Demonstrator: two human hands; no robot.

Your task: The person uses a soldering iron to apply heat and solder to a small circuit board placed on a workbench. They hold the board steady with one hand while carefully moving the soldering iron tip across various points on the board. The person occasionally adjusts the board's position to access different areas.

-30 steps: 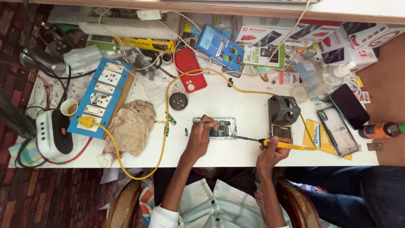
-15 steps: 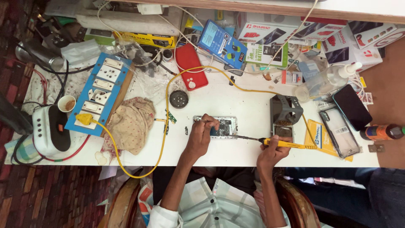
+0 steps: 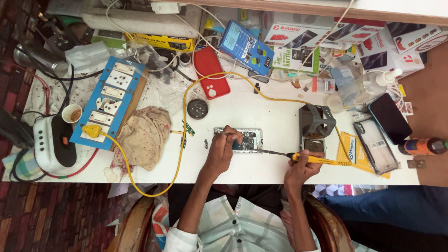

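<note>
Your left hand point(image 3: 223, 145) pinches the opened phone point(image 3: 239, 139) near the table's point(image 3: 270, 112) front edge. Your right hand point(image 3: 302, 164) grips the yellow soldering iron point(image 3: 313, 160), tip at the phone.

The left hand point(image 3: 223, 148) covers part of the opened phone point(image 3: 242, 140), so what its fingertips pinch cannot be told. The soldering iron point(image 3: 308, 159) tip is too thin to show whether it touches the board. The picture's bottom edge cuts off both elbows, and its right edge clips the brown bottle point(image 3: 422, 146).
</note>
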